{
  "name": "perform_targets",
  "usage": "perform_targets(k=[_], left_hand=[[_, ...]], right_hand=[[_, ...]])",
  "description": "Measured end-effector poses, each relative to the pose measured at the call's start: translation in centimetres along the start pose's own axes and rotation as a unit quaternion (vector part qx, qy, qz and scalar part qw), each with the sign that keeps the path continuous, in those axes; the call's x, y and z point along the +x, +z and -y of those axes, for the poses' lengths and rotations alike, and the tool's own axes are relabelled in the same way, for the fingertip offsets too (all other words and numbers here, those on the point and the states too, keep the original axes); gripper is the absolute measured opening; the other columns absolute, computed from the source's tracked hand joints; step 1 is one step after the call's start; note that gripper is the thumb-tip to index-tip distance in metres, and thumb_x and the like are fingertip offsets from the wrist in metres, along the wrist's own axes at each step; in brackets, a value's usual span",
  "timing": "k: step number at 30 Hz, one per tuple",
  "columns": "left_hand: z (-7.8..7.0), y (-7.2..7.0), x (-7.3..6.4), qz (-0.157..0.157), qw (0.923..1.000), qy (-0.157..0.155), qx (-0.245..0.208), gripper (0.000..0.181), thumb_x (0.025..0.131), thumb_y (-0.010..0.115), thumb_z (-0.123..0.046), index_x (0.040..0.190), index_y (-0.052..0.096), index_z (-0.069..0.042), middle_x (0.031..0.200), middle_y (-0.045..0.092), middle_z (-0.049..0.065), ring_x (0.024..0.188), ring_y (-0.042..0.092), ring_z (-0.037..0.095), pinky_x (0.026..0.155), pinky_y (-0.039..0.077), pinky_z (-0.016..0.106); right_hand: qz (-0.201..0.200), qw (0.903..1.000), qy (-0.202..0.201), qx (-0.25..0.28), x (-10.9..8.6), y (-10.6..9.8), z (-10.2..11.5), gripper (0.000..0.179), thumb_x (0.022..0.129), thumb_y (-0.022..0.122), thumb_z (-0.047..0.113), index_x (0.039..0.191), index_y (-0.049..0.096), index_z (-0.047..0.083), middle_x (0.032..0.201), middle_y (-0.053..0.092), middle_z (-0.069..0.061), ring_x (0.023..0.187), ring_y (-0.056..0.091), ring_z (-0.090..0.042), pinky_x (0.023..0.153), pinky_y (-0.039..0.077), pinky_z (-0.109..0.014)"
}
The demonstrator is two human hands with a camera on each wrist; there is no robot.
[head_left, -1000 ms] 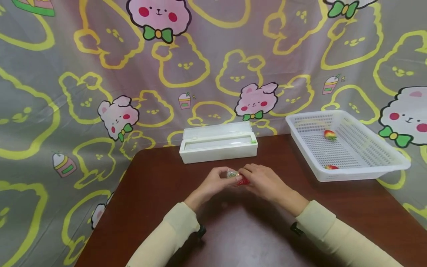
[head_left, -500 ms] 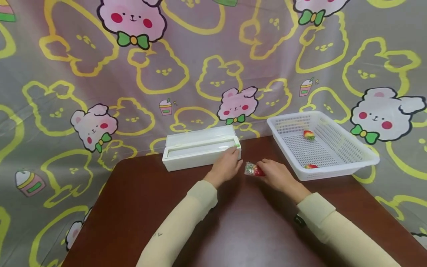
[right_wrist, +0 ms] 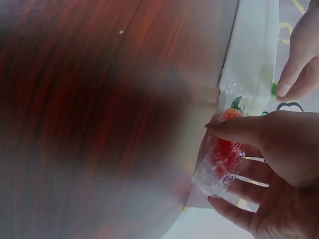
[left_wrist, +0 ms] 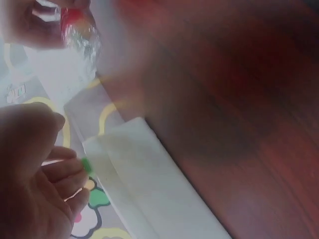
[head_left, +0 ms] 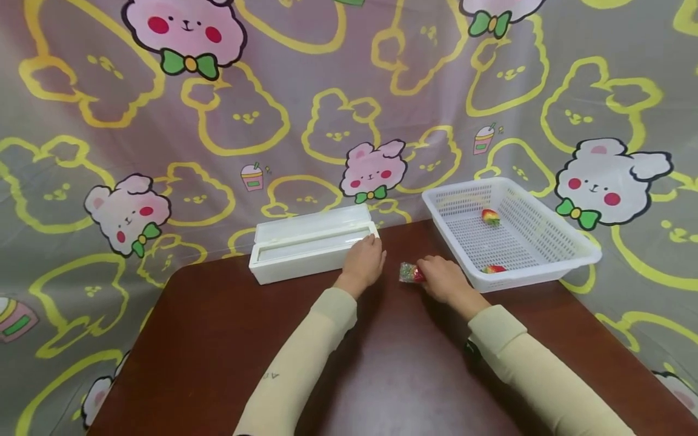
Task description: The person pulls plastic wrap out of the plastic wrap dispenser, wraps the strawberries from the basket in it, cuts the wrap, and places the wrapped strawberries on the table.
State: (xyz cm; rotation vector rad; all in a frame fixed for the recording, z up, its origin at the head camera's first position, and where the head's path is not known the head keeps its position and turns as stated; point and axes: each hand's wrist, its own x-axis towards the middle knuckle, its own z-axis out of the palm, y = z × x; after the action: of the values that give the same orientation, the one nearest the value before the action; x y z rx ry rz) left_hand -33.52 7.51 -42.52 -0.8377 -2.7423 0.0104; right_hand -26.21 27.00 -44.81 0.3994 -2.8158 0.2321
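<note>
My right hand (head_left: 448, 280) holds a red strawberry (right_wrist: 227, 147) wrapped in crinkled clear film, thumb on one side and fingers on the other. Its green leaf end points toward the left hand. My left hand (head_left: 364, 261) is at the right end of a long white box (head_left: 305, 267), which looks like a cling film dispenser with its lid raised. In the left wrist view its fingertips are right at a small green tab (left_wrist: 87, 166) on the box edge, with the thumb apart from them. The head view hides that tab behind the hand.
A white perforated basket (head_left: 537, 275) stands at the back right, close to the right hand. Two red-and-yellow strawberries lie in it, one at the back (head_left: 490, 217) and one near the front (head_left: 494, 269). A patterned curtain (head_left: 305, 72) hangs behind the brown table (head_left: 218, 345).
One second ago both hands were on the wrapped strawberry. My left hand has let go and moved to the box's right end. The right hand keeps hold. The head view has turned right.
</note>
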Motion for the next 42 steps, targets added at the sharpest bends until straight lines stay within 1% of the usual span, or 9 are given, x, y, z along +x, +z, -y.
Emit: perform_targets(k=[4, 8, 12, 20, 25, 32, 36, 39, 42], left_hand=[[0.9, -0.3, -0.4, -0.01, 0.9995, 0.008, -0.028, 0.029, 0.106, 0.053, -0.027, 0.12, 0.064, -0.003, 0.128, 0.064, 0.012, 0.112, 0.066, 0.027, 0.099, 0.052, 0.037], [1.9, -0.6, -0.9, -0.015, 0.9995, 0.004, -0.026, 0.026, 0.105, 0.056, -0.025, 0.114, 0.065, -0.002, 0.117, 0.067, 0.013, 0.105, 0.067, 0.028, 0.094, 0.054, 0.039], [4.1, -1.0, -2.2, -0.015, 0.9995, -0.011, -0.024, 0.028, 0.104, 0.057, -0.025, 0.115, 0.065, 0.0, 0.117, 0.067, 0.014, 0.104, 0.068, 0.03, 0.095, 0.053, 0.041], [11.3, -0.8, -7.4, -0.034, 0.9958, -0.053, -0.067, 0.041, 0.101, 0.063, -0.017, 0.134, 0.06, 0.007, 0.138, 0.061, 0.022, 0.124, 0.061, 0.036, 0.105, 0.049, 0.044], [15.7, -0.7, -10.5, -0.053, 0.993, -0.07, -0.079, 0.038, 0.097, 0.065, -0.011, 0.132, 0.062, 0.006, 0.135, 0.063, 0.022, 0.119, 0.064, 0.038, 0.097, 0.053, 0.047], [21.6, -1.2, -14.3, -0.076, 0.9869, -0.121, -0.075, 0.03, 0.095, 0.067, -0.008, 0.124, 0.063, 0.002, 0.126, 0.066, 0.021, 0.109, 0.067, 0.039, 0.086, 0.056, 0.052], [22.9, -1.4, -14.8, -0.079, 0.9867, -0.119, -0.077, 0.026, 0.095, 0.068, -0.009, 0.118, 0.062, 0.0, 0.117, 0.068, 0.021, 0.102, 0.067, 0.039, 0.081, 0.056, 0.052], [22.9, -1.6, -14.9, -0.073, 0.9875, -0.115, -0.08, 0.024, 0.095, 0.067, -0.01, 0.116, 0.061, 0.001, 0.115, 0.068, 0.022, 0.099, 0.067, 0.039, 0.079, 0.056, 0.053], [22.4, -1.9, -15.1, -0.064, 0.988, -0.115, -0.082, 0.03, 0.096, 0.067, -0.012, 0.121, 0.061, 0.002, 0.123, 0.066, 0.022, 0.106, 0.066, 0.04, 0.084, 0.055, 0.053]], right_hand=[[0.018, 0.9997, 0.014, -0.009, 0.5, 0.1, -0.2, 0.02, 0.076, 0.081, 0.006, 0.086, 0.063, 0.006, 0.083, 0.064, -0.011, 0.082, 0.066, -0.037, 0.063, 0.053, -0.054], [0.028, 0.9995, 0.017, -0.006, 1.0, 0.3, -0.3, 0.018, 0.075, 0.077, 0.003, 0.085, 0.062, 0.006, 0.083, 0.065, -0.012, 0.083, 0.067, -0.039, 0.063, 0.053, -0.054], [0.035, 0.9991, 0.026, 0.004, 1.4, 0.2, -0.3, 0.017, 0.075, 0.074, 0.001, 0.085, 0.061, 0.006, 0.086, 0.066, -0.013, 0.086, 0.066, -0.04, 0.065, 0.053, -0.056], [0.069, 0.9961, 0.054, 0.015, 2.2, 0.6, -0.3, 0.013, 0.078, 0.07, 0.002, 0.088, 0.062, 0.005, 0.096, 0.065, -0.016, 0.095, 0.065, -0.04, 0.071, 0.055, -0.059], [0.081, 0.9947, 0.059, 0.022, 2.6, 1.2, -0.5, 0.012, 0.077, 0.068, 0.001, 0.086, 0.061, 0.006, 0.096, 0.064, -0.016, 0.095, 0.065, -0.04, 0.071, 0.054, -0.058], [0.083, 0.9948, 0.05, 0.031, 3.3, 1.0, -1.0, 0.014, 0.077, 0.066, 0.0, 0.09, 0.062, 0.002, 0.094, 0.063, -0.018, 0.093, 0.064, -0.041, 0.074, 0.054, -0.06], [0.084, 0.9948, 0.047, 0.035, 3.7, 0.7, -1.2, 0.016, 0.076, 0.066, 0.0, 0.091, 0.062, 0.0, 0.092, 0.062, -0.019, 0.091, 0.064, -0.042, 0.075, 0.053, -0.06], [0.094, 0.9944, 0.041, 0.023, 3.7, 0.8, -1.1, 0.023, 0.078, 0.069, 0.004, 0.098, 0.061, -0.004, 0.098, 0.061, -0.023, 0.093, 0.062, -0.046, 0.076, 0.052, -0.062], [0.098, 0.9945, 0.037, 0.002, 3.6, 0.8, -0.7, 0.031, 0.08, 0.074, 0.011, 0.102, 0.058, -0.005, 0.108, 0.057, -0.028, 0.1, 0.057, -0.05, 0.081, 0.048, -0.066]])
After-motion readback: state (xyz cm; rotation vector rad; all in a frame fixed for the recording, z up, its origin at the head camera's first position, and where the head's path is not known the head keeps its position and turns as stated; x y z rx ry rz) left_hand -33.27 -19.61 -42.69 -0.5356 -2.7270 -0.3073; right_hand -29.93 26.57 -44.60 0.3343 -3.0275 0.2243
